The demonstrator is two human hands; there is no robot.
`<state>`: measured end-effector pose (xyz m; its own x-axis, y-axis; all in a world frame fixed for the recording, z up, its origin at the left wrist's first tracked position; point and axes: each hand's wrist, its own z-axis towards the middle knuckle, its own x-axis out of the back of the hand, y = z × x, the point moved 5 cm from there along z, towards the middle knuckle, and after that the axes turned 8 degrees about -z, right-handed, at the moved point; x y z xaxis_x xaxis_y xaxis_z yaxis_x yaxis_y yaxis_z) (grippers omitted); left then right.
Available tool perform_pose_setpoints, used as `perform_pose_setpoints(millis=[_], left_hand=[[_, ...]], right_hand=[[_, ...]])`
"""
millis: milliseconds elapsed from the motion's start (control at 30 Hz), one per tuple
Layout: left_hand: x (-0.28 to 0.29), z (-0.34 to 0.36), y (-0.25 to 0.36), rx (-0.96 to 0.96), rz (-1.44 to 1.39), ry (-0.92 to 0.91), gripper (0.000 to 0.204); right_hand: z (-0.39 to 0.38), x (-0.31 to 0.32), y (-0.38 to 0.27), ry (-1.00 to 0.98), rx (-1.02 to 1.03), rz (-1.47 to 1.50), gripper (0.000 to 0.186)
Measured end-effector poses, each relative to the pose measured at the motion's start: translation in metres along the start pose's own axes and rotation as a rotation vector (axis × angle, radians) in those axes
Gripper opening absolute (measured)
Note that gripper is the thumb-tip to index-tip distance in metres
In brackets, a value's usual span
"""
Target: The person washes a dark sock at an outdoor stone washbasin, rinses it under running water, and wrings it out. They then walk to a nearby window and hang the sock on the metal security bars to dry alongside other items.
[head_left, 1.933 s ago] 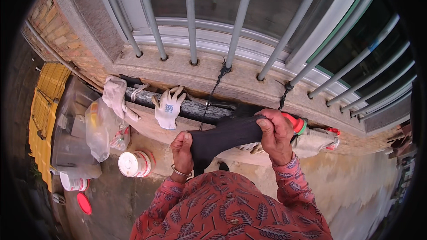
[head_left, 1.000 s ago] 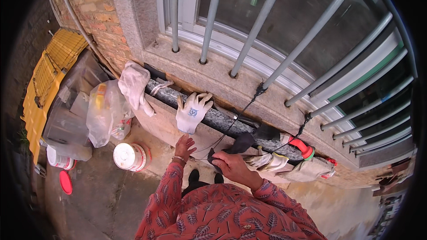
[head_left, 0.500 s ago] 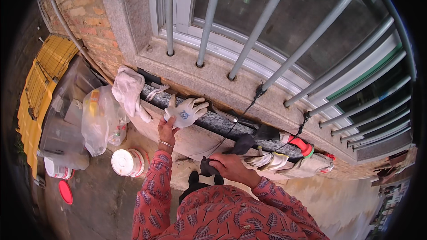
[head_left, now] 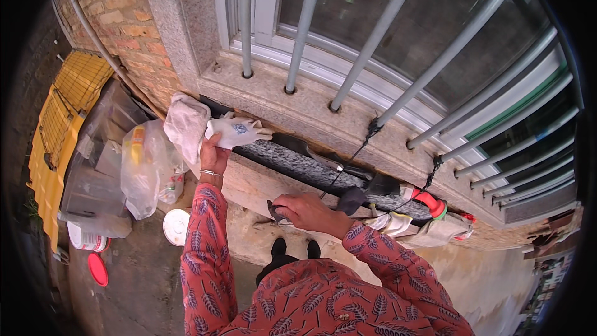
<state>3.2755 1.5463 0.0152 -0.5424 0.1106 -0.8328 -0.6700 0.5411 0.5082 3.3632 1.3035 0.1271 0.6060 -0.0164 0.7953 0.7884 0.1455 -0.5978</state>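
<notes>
My left hand (head_left: 214, 158) pinches the cuff of a white work glove (head_left: 233, 131) with a blue mark on it. The glove lies over the left part of the narrow ledge, its fingers pointing right, against a pale crumpled cloth (head_left: 185, 121). In front of the ledge, my right hand (head_left: 311, 213) is closed on a small dark piece (head_left: 274, 210); most of it is hidden, and its kind cannot be made out. Further right along the ledge sit a dark bundle (head_left: 352, 200), pale gloves (head_left: 388, 223) and a red tube-shaped thing with a green rim (head_left: 429, 203).
Grey window bars (head_left: 356, 56) rise from the stone sill (head_left: 298, 109) above the ledge. Dark cord (head_left: 354, 152) hangs from one bar. At the left stand clear plastic bags (head_left: 143, 168), a white-lidded bucket (head_left: 176, 227), a red lid (head_left: 97, 269) and a yellow corrugated cover (head_left: 56, 130).
My left hand has carried the white glove left and up, against the pale cloth. My right hand has shifted left and up with the dark piece.
</notes>
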Motion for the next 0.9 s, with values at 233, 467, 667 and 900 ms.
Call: perform_pose_setpoints(millis=[233, 467, 667, 900], left_hand=[[0.104, -0.026, -0.04, 0.189, 0.175, 0.344, 0.03], [0.108, -0.076, -0.057, 0.147, 0.406, 0.582, 0.032], [0.09, -0.116, -0.134, 0.335, 0.721, 0.23, 0.029], [0.1, -0.108, -0.201, 0.107, 0.878, 0.062, 0.053]], right_hand=[[0.004, -0.011, 0.089, -0.079, -0.206, -0.35, 0.019], [0.0, -0.018, 0.131, -0.077, -0.388, -0.427, 0.019], [-0.003, -0.017, 0.133, 0.02, -0.396, -0.348, 0.017], [-0.011, -0.018, 0.116, 0.02, -0.316, -0.204, 0.019]])
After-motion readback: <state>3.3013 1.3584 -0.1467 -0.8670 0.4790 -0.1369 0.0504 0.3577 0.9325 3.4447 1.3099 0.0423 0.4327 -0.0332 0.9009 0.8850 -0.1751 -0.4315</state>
